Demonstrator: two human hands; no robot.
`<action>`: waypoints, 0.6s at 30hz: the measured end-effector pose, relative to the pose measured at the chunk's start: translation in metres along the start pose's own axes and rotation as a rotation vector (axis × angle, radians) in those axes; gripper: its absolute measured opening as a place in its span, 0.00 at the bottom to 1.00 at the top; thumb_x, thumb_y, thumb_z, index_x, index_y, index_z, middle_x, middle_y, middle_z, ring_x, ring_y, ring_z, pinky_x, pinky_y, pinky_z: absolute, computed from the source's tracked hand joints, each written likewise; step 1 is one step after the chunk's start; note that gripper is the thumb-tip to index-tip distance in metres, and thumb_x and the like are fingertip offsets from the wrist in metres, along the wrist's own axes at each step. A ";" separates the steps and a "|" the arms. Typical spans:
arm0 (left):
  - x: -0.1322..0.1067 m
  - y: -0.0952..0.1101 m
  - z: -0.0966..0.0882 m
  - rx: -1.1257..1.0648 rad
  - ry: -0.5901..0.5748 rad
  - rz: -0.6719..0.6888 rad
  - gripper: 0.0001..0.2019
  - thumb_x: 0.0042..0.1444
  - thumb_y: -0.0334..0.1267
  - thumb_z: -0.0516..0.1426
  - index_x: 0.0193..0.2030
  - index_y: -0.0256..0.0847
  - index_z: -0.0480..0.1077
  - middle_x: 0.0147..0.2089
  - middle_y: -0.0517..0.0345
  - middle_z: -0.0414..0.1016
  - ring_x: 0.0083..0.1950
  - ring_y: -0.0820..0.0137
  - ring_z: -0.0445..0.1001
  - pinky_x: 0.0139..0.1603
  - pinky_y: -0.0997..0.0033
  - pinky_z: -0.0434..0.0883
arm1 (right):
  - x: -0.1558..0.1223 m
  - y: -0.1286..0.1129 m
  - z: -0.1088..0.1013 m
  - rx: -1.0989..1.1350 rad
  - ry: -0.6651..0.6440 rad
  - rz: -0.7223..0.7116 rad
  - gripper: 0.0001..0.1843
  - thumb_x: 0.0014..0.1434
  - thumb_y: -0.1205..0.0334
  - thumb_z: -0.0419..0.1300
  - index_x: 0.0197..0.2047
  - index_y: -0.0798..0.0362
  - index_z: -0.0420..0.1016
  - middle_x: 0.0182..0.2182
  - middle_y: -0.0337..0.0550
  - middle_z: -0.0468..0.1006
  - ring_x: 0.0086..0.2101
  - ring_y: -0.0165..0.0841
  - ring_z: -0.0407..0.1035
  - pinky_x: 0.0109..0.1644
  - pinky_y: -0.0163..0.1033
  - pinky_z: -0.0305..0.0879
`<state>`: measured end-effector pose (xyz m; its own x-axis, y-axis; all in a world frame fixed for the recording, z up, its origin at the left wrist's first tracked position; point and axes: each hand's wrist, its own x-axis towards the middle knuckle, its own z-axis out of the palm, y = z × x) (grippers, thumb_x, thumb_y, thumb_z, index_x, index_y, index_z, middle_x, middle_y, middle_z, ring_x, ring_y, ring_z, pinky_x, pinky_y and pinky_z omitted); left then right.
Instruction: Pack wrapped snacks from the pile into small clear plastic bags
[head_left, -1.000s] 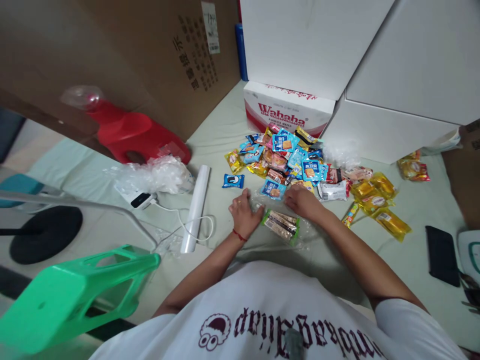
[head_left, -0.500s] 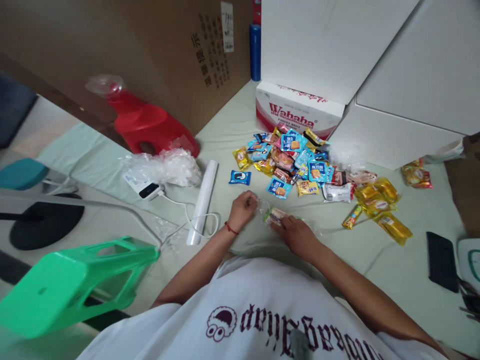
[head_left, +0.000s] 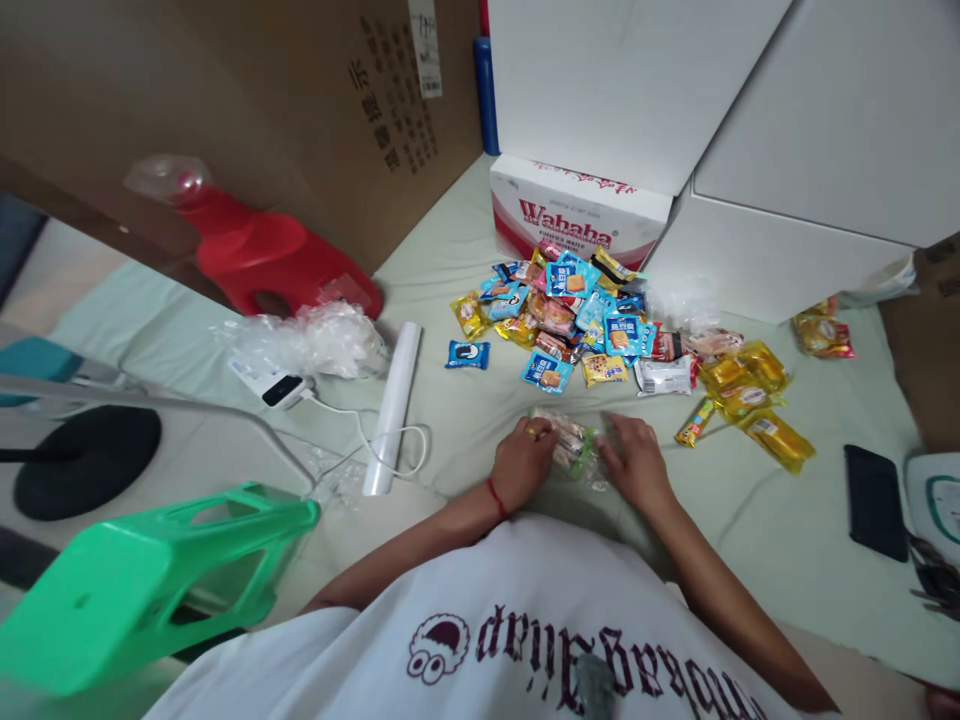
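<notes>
A clear plastic packet (head_left: 571,446) with pale brownish contents and green parts lies on the cloth, close in front of the white shirt. My left hand (head_left: 523,458), with a ring and a red wrist cord, grips its left side from above, fingers bent over it. My right hand (head_left: 637,466) is closed at the packet's right end, thumb and fingers at the loose clear wrapper; the exact fingertip contact is hard to see. Beyond the hands sits a heap of small wrapped snacks (head_left: 555,312). A blue snack packet (head_left: 467,355) lies apart, left of the heap.
Behind the heap stands a Wahaha carton (head_left: 517,190). Yellow-wrapped snacks (head_left: 780,440) and a dark phone (head_left: 876,502) lie to the right. On the left are a white tube (head_left: 394,410), a power bank (head_left: 279,388) with its cable, a red jug (head_left: 277,255) and a green stool (head_left: 135,570).
My left hand has moved right onto the packet's left side. My right hand has come off its top to its right end. The packet is turned, and the view has shifted slightly.
</notes>
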<state>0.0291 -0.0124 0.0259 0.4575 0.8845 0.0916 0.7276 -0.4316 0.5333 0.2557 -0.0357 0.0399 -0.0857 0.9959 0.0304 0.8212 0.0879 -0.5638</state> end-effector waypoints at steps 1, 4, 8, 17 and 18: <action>-0.001 0.000 0.000 0.024 0.008 -0.012 0.14 0.66 0.32 0.52 0.49 0.46 0.78 0.52 0.49 0.76 0.51 0.60 0.69 0.48 0.60 0.73 | -0.004 0.005 0.002 -0.071 0.018 0.041 0.24 0.67 0.53 0.56 0.62 0.55 0.72 0.51 0.58 0.75 0.51 0.48 0.66 0.58 0.55 0.63; -0.001 0.002 0.001 0.069 0.039 -0.052 0.13 0.66 0.34 0.53 0.48 0.47 0.79 0.47 0.48 0.76 0.48 0.59 0.69 0.44 0.60 0.72 | -0.014 0.009 0.004 -0.181 -0.033 0.065 0.13 0.63 0.59 0.59 0.48 0.54 0.77 0.49 0.56 0.74 0.51 0.49 0.64 0.58 0.54 0.62; -0.001 0.007 0.004 0.110 0.159 -0.099 0.10 0.64 0.36 0.56 0.44 0.48 0.80 0.52 0.46 0.75 0.57 0.52 0.68 0.54 0.46 0.69 | -0.019 -0.005 -0.007 -0.073 -0.081 0.169 0.09 0.66 0.59 0.53 0.41 0.51 0.72 0.45 0.54 0.76 0.44 0.44 0.70 0.50 0.48 0.67; 0.016 0.002 0.014 0.027 0.099 0.001 0.11 0.66 0.33 0.52 0.47 0.43 0.75 0.61 0.45 0.76 0.68 0.56 0.67 0.70 0.38 0.57 | 0.035 -0.043 0.024 0.609 -0.083 0.433 0.18 0.67 0.46 0.49 0.48 0.49 0.68 0.32 0.44 0.77 0.32 0.39 0.74 0.37 0.42 0.73; 0.017 0.001 0.013 0.007 0.096 0.011 0.11 0.65 0.33 0.53 0.48 0.43 0.75 0.61 0.44 0.76 0.67 0.55 0.68 0.69 0.39 0.58 | 0.040 -0.047 0.028 0.528 -0.069 0.383 0.18 0.68 0.49 0.48 0.48 0.50 0.71 0.35 0.47 0.78 0.36 0.40 0.75 0.41 0.42 0.74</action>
<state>0.0439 -0.0002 0.0171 0.4150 0.8924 0.1775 0.7266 -0.4424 0.5256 0.1979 -0.0004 0.0446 0.1079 0.9490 -0.2963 0.4145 -0.3138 -0.8542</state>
